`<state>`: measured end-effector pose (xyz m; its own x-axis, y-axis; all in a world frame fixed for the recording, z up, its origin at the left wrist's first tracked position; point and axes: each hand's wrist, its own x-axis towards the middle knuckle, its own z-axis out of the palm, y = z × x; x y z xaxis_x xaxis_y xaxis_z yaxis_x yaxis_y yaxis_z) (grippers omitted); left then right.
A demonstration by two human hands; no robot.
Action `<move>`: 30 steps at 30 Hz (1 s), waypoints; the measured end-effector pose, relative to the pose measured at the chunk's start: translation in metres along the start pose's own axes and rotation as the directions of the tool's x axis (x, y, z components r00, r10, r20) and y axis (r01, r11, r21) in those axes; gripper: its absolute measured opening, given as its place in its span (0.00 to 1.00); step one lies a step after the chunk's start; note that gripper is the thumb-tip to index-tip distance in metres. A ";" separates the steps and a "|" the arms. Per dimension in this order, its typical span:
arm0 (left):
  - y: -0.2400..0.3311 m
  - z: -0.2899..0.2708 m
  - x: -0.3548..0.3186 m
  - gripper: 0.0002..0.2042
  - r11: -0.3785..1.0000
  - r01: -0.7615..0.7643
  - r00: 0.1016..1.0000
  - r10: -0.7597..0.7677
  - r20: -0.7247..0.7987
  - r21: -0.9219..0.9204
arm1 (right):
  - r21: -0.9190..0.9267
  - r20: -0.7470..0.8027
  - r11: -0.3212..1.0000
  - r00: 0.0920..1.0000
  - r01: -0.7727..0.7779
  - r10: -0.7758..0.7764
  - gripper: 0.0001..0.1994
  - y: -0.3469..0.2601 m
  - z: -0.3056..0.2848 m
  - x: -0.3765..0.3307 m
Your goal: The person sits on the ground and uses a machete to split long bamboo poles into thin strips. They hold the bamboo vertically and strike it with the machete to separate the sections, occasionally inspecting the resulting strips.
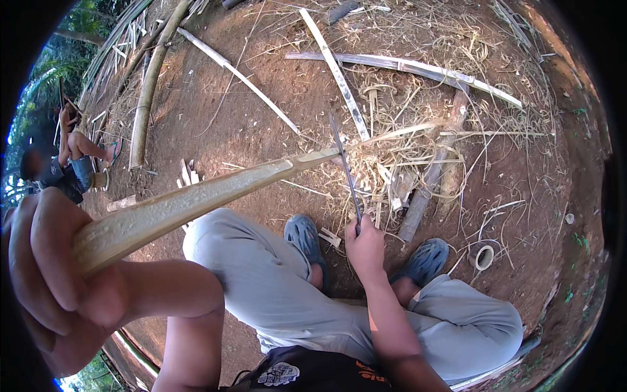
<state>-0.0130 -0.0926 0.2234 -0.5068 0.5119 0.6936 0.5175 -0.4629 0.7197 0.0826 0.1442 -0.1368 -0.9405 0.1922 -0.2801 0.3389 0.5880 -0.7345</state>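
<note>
Bamboo strip [196, 198] looked pared at its far end, thick part unfinished; left hand [68, 294] gripped it, right hand [366, 249] a knife [349, 176].

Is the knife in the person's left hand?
No, the right hand grips the knife, while the left hand holds the bamboo strip.

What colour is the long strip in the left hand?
The strip is pale straw-yellow; the head view shows it best.
</note>
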 end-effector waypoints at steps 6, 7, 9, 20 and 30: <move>-0.032 -0.006 0.028 0.14 0.983 0.173 0.974 -0.161 0.162 -0.067 | -0.076 0.012 0.997 1.000 0.002 -0.001 0.10 0.015 0.014 0.002; -0.030 -0.002 0.025 0.11 0.988 0.147 0.986 -0.143 0.082 -0.047 | -0.045 0.021 0.999 1.000 -0.001 0.002 0.09 0.011 0.011 0.003; -0.026 0.006 0.016 0.06 0.995 0.104 0.991 -0.104 -0.085 -0.005 | 0.015 0.045 1.000 0.999 -0.011 0.011 0.09 0.002 0.000 -0.001; -0.029 0.024 0.008 0.04 0.997 0.017 0.957 -0.037 -0.288 -0.071 | -0.187 0.091 0.980 0.992 -0.071 0.089 0.12 0.064 0.033 0.029; -0.030 -0.002 0.009 0.07 0.996 0.033 0.930 -0.061 -0.364 -0.082 | -0.008 0.036 1.000 0.999 -0.017 0.018 0.12 0.024 0.014 -0.004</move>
<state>-0.0345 -0.0760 0.2078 -0.7532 0.2406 0.6122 0.4421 -0.5039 0.7420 0.0952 0.1464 -0.1618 -0.9330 0.1741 -0.3150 0.3549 0.5911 -0.7244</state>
